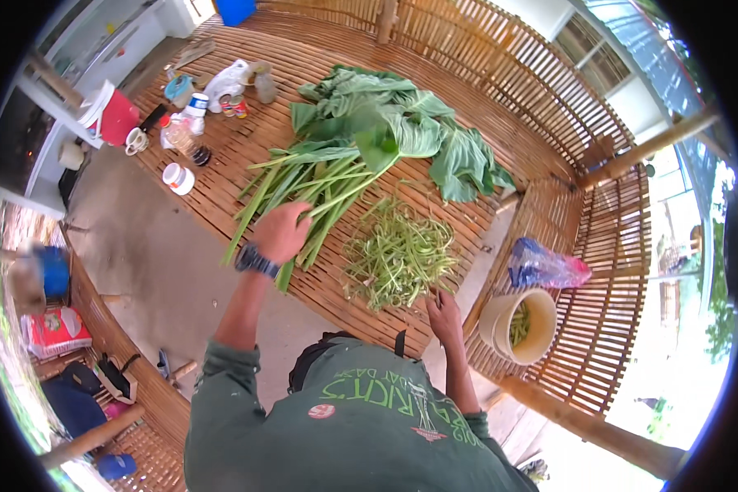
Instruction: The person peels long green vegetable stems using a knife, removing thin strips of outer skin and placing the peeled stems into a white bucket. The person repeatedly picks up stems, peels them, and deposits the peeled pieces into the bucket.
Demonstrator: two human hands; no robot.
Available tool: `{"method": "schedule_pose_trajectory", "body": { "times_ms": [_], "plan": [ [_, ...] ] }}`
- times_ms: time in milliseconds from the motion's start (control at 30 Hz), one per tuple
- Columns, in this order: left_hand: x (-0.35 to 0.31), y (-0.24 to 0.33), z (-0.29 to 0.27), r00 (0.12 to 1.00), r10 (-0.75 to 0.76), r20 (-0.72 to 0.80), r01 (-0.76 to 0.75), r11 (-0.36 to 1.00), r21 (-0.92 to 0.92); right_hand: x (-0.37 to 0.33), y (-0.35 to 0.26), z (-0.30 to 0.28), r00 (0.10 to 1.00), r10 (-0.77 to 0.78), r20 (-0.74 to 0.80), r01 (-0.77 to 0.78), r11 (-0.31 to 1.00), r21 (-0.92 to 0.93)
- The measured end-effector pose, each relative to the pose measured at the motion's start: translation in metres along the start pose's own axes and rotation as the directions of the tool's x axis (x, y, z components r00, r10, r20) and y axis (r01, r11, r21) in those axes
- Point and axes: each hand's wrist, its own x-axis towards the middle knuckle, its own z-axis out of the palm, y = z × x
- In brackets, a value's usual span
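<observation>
My left hand [280, 232], with a dark watch on its wrist, is closed around the end of a long green leaf stalk [344, 193]. That stalk runs up to a broad green leaf [379, 149], partly blurred. Beneath it lies a bundle of similar stalks [262, 201], joined to a heap of large leaves [369, 94] on the slatted bamboo table [303, 291]. A pile of thin, pale green peelings [402, 254] sits to the right. Beside the pile's near edge, my right hand [444, 316] is closed; what it grips is too small to make out.
Bottles, jars and a white plastic bag [228, 82] stand at the table's left. A cream bucket [541, 328] with cut green pieces and a blue-and-pink plastic bag [545, 264] rest on the bamboo bench at right. A red pail [116, 117] is at far left.
</observation>
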Motion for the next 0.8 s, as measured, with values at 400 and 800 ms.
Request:
{"method": "schedule_pose_trajectory", "body": {
  "times_ms": [400, 800],
  "plan": [
    [-0.041, 0.055, 0.012, 0.972, 0.184, -0.144, -0.193, 0.980, -0.050, 0.074, -0.092, -0.011, 0.986, 0.155, -0.061, -0.096, 0.829, 0.551],
    [-0.003, 0.091, 0.003, 0.922, 0.228, -0.313, -0.255, 0.966, -0.046, 0.085, -0.211, -0.132, 0.835, -0.279, -0.475, 0.453, 0.838, 0.304]
  ]
}}
